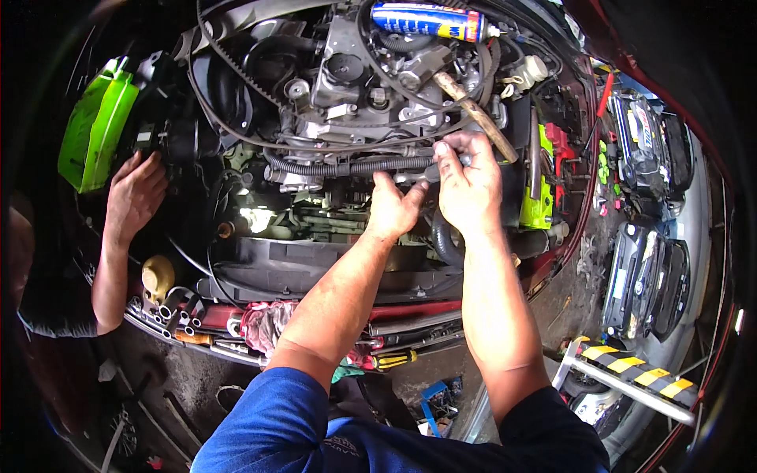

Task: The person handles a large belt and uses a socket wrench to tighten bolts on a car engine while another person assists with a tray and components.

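Observation:
Both my hands reach over the front of a car engine [347,55]. My left hand [394,209] is just below a black corrugated hose [355,167]; its fingers go down among the parts and are mostly hidden. Close beside it on the right, my right hand [471,189] is closed, thumb and fingers drawn together at the right end of that hose. Whatever it pinches is too small or covered to make out. A wooden-handled hammer [481,118] lies across the engine just above my right hand. A thick black curved hose [445,236] runs down between my wrists.
A blue spray can [430,21] lies on the engine's far side. At left, another person's hand [136,193] touches dark parts near a green plastic reservoir [98,130]. Sockets and wrenches [185,311], a rag [268,323] and a yellow-black screwdriver [394,360] line the front edge.

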A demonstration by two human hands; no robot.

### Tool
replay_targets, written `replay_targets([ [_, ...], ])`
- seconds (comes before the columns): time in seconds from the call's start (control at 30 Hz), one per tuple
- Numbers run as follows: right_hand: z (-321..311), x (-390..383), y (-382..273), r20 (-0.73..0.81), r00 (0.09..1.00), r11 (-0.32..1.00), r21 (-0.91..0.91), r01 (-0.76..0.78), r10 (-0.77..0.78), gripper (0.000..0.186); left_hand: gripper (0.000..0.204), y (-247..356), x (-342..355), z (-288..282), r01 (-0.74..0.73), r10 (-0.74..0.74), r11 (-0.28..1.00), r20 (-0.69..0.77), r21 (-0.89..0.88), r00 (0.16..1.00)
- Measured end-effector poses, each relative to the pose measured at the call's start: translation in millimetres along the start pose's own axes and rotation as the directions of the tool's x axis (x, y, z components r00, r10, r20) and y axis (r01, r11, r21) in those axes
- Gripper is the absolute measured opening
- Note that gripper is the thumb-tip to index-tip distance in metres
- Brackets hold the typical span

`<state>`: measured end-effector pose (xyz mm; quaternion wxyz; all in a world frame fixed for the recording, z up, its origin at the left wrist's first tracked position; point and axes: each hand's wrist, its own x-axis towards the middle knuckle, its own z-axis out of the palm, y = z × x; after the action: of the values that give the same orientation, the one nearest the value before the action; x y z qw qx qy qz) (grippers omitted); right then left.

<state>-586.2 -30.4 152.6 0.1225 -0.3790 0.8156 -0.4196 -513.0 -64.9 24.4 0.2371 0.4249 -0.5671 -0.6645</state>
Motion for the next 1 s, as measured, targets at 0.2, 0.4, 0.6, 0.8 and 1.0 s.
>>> replay_targets([
  [0.2, -53, 22, 54, -0.051, 0.981, 0.753, 0.634, 0.178, -0.189, 0.061, 0.059, 2, 2, -5, 0.035, -0.035, 0.997, 0.011, -0.062, 0.999],
  [0.4, 86, 0, -39, 0.164, 0.932, 0.676, 0.729, 0.107, -0.324, 0.035, 0.060, -45, 26, -19, -0.076, 0.038, 0.969, -0.164, -0.235, 0.986],
  [0.6, 136, -15, -54, 0.269, 0.778, 0.806, -0.008, 0.591, -0.568, 0.025, 0.025, -39, 24, 3, 0.006, -0.022, 0.997, -0.220, -0.072, 0.975],
  [0.8, 64, -13, -39, 0.292, 0.876, 0.826, -0.313, 0.468, -0.385, 0.028, 0.049, -1, 3, -8, -0.139, 0.114, 0.937, 0.096, 0.322, 0.989],
  [1.0, -5, -29, 22, 0.194, 0.967, 0.978, 0.090, -0.186, 0.166, 0.022, 0.067, -9, 4, -2, 0.207, -0.256, 0.930, 0.133, 0.304, 0.957],
])
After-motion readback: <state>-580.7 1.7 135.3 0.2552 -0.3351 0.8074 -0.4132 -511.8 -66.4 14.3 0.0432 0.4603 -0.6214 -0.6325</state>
